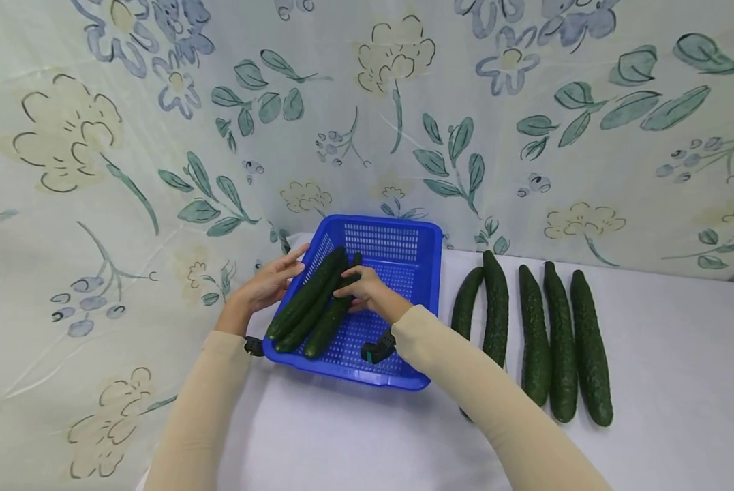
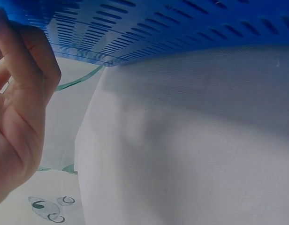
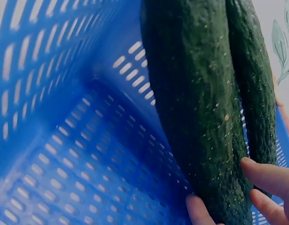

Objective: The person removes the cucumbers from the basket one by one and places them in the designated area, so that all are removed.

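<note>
A blue plastic basket (image 1: 379, 378) stands on the table with three dark green cucumbers along its left side. My right hand (image 1: 371, 292) reaches inside and grips the rightmost cucumber (image 1: 325, 333); in the right wrist view its fingertips (image 3: 197, 209) lie on both sides of this cucumber (image 3: 191, 103). Beside it lie a middle cucumber (image 1: 305, 329) and a leftmost cucumber (image 1: 308, 293) against the wall. My left hand (image 1: 271, 281) touches the basket's left rim from outside with its fingers extended. In the left wrist view, this hand (image 2: 22, 93) is beside the slotted outer wall (image 2: 111, 28).
Right of the basket, several cucumbers (image 1: 561, 341) lie side by side on the white tablecloth (image 1: 679, 354). My right forearm (image 1: 489, 409) partly covers the nearest ones. A floral curtain (image 1: 342, 102) hangs behind and to the left.
</note>
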{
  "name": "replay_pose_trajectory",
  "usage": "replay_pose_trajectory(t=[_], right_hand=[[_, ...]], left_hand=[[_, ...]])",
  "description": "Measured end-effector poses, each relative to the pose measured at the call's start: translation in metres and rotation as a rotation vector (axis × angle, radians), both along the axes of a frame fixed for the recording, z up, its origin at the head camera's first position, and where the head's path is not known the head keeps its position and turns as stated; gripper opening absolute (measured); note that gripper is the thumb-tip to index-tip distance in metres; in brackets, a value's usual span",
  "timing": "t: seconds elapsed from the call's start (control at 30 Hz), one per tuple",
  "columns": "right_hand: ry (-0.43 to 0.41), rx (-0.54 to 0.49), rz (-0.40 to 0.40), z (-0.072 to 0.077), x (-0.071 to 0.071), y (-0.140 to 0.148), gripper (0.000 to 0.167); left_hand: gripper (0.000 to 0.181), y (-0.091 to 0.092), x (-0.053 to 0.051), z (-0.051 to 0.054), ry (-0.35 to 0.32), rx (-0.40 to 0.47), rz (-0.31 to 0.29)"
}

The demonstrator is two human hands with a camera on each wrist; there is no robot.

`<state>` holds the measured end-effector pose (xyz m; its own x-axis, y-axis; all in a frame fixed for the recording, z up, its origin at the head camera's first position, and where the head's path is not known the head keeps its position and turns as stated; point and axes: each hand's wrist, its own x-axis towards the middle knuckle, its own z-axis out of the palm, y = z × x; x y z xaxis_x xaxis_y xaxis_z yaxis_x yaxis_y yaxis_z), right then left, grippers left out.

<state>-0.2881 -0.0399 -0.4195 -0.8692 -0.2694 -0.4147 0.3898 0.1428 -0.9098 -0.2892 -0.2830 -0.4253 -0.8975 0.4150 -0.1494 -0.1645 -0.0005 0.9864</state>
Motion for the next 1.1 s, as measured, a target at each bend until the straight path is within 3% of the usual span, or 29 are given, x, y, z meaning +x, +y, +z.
replay_pose_trajectory(t=[0.33, 1.1], right_hand=[[-0.072, -0.027, 0.005, 0.0010, -0.0014, 0.0016, 0.053], [-0.148, -0.071, 0.018, 0.0021, -0.0008, 0.0013, 0.065]], left_hand=[[0.057, -0.0007, -0.0008, 0.0016, 0.004, -0.033, -0.008], [0.056, -0.0008, -0.0005, 0.0003, -0.006, 0.002, -0.009]])
